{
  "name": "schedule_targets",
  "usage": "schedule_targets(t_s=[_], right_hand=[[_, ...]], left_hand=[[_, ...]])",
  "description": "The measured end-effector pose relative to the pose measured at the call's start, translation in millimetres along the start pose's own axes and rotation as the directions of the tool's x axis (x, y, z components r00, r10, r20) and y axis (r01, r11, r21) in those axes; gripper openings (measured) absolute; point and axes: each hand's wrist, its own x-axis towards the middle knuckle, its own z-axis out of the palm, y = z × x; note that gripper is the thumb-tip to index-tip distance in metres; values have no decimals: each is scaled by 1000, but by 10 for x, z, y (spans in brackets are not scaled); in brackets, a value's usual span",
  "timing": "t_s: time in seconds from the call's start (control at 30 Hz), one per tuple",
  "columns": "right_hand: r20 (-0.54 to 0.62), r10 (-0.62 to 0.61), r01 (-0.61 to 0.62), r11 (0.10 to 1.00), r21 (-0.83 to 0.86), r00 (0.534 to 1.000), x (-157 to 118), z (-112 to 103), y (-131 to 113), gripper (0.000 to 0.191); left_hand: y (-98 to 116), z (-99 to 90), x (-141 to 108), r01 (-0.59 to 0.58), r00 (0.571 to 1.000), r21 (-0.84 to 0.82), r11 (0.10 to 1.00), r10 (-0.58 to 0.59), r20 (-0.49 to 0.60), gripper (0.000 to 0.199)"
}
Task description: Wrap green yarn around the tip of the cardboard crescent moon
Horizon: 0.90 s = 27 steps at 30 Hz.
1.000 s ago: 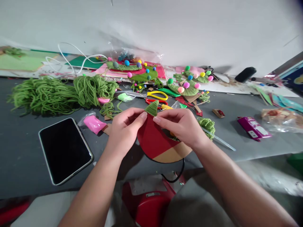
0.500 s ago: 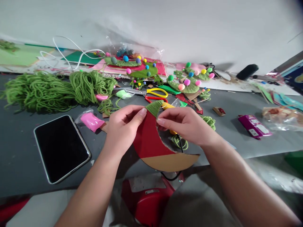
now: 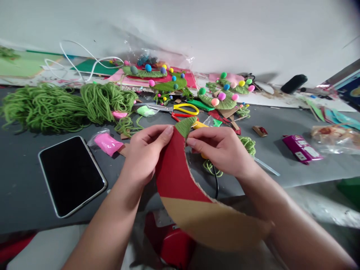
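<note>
A crescent of cardboard [image 3: 182, 168], red on its upper part and bare brown at its lower end, hangs tilted between my hands. Green yarn [image 3: 185, 126] is wound around its top tip. My left hand [image 3: 152, 150] is closed on the crescent's left edge just below the winding, thumb on the red face. Against the inner edge beside the yarn, my right hand [image 3: 216, 148] makes a pinch; what lies between its fingertips is hidden. Behind the right hand lies a yellow-handled tool [image 3: 199, 125], partly covered, with a loose coil of green yarn [image 3: 213, 168] below.
A tablet [image 3: 72, 176] and a pink packet [image 3: 108, 143] lie left, before heaped green yarn [image 3: 45, 107]. Scissors [image 3: 185, 108] and pom-pom-covered green pieces [image 3: 221, 100] sit behind. A purple packet [image 3: 302, 149] is at right. A red stool [image 3: 176, 243] stands below the table edge.
The crescent's brown lower end has swung down, to the right and toward me, blurred by motion. Both hands stay near the wound tip.
</note>
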Motion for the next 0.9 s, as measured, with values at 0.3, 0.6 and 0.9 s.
schedule_targets(t_s=[0.3, 0.6, 0.9], right_hand=[[-22, 46, -41, 980, 193, 999, 43, 126, 91, 27], [-81, 126, -105, 970, 221, 989, 42, 98, 151, 26], [30, -47, 49, 996, -75, 998, -2, -33, 146, 18]], left_hand=[[31, 47, -10, -41, 974, 118, 992, 13, 226, 25], [62, -52, 49, 118, 921, 188, 975, -178, 346, 42], [94, 17, -111, 24, 951, 296, 955, -113, 289, 19]])
